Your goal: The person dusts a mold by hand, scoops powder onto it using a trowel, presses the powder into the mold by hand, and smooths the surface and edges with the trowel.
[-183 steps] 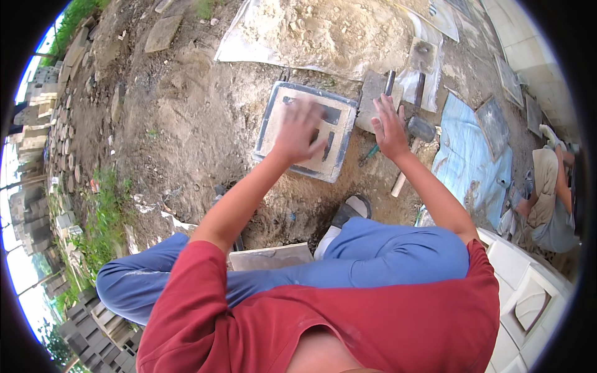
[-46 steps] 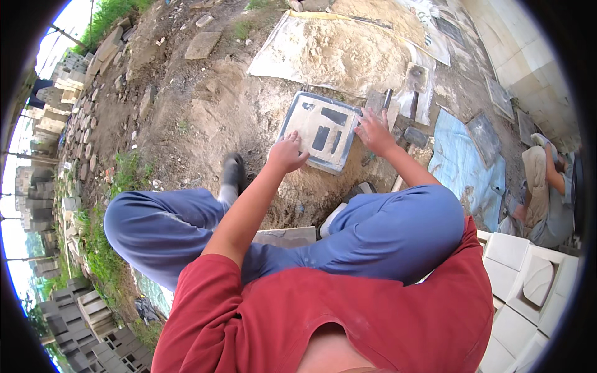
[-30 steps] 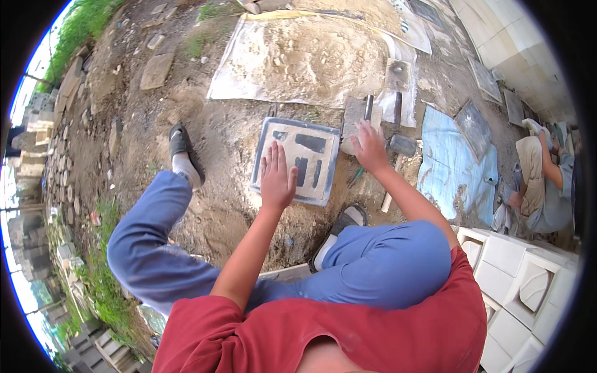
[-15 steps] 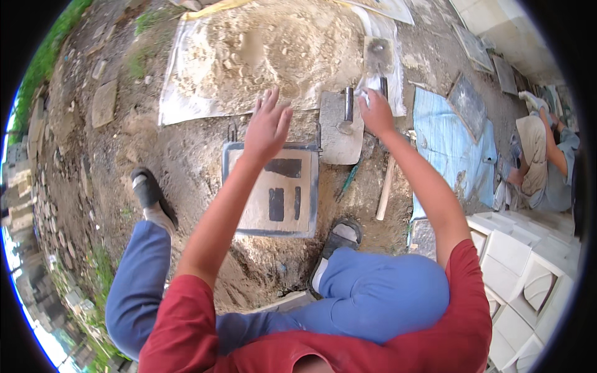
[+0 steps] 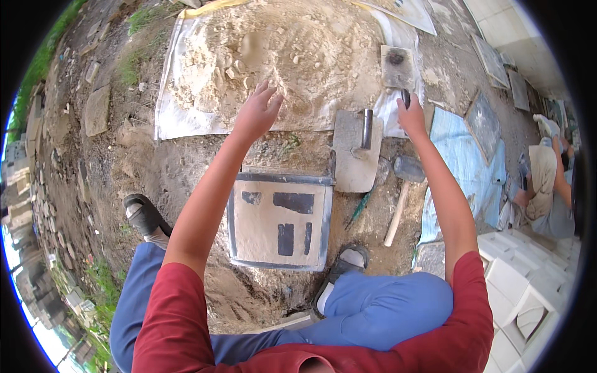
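My left hand [image 5: 256, 115] hovers over the near side of a mound of pale sandy powder [image 5: 283, 59], its fingers spread and holding nothing. Farther right, my right hand [image 5: 412, 118] is closed around the dark handle [image 5: 406, 97] of a tool, whose working end I cannot make out. Just beyond it lies a square grey plate [image 5: 396, 69] with a dark spot. Between my hands a flat grey trowel [image 5: 356, 158] with a cylindrical handle rests on the ground. Nearer me lies a square, grey-edged mould [image 5: 258, 233] with dark rectangular patches.
A mallet [image 5: 398, 208] with a wooden handle and a thin green tool [image 5: 359, 210] lie right of the mould. The powder sits on a white sheet [image 5: 189, 124]. Blue sheeting [image 5: 448, 161] and white blocks [image 5: 516, 267] are at right, where another person [image 5: 547, 180] sits.
My right hand has reached the dark handle and closed around it. My left hand has shifted slightly left and toward me. The view has tilted, so the mould appears lower.
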Motion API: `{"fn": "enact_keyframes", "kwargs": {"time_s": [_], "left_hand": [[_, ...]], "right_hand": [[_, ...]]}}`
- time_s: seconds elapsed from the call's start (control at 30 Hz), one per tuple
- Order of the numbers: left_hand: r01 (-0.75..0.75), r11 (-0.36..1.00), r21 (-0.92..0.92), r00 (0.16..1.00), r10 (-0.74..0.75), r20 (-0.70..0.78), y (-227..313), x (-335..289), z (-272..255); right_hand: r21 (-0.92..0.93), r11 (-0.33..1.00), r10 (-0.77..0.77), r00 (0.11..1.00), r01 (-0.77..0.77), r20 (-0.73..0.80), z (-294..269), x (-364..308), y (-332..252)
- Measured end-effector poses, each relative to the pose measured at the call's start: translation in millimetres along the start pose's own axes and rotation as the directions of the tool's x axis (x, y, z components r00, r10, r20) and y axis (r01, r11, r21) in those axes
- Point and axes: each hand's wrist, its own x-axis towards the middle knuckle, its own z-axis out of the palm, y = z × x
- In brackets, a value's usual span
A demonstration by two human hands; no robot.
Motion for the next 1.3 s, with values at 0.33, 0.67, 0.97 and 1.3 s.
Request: {"fn": "enact_keyframes", "kwargs": {"time_s": [0.33,0.67,0.97,1.3], "left_hand": [[0.015,0.977,0.214,0.998,-0.028,0.058,-32,28,25],[0.110,0.979,-0.171,0.943,-0.158,-0.295,-44,33,13],[-0.027,0.946,0.323,0.993,0.062,-0.098,-62,62,19],[-0.152,0.925,0.347,0.968,0.210,-0.136,-49,64,40]], "right_hand": [[-0.051,0.934,-0.320,0.891,0.354,0.323,-14,-49,-158],[-0.213,0.855,-0.272,0.759,0.473,0.591,40,-52,-199],[-0.337,0.822,-0.239,0.815,0.459,0.528,31,8,-228],[-0.426,0.793,-0.107,0.788,0.435,0.606,29,51,-210]]}}
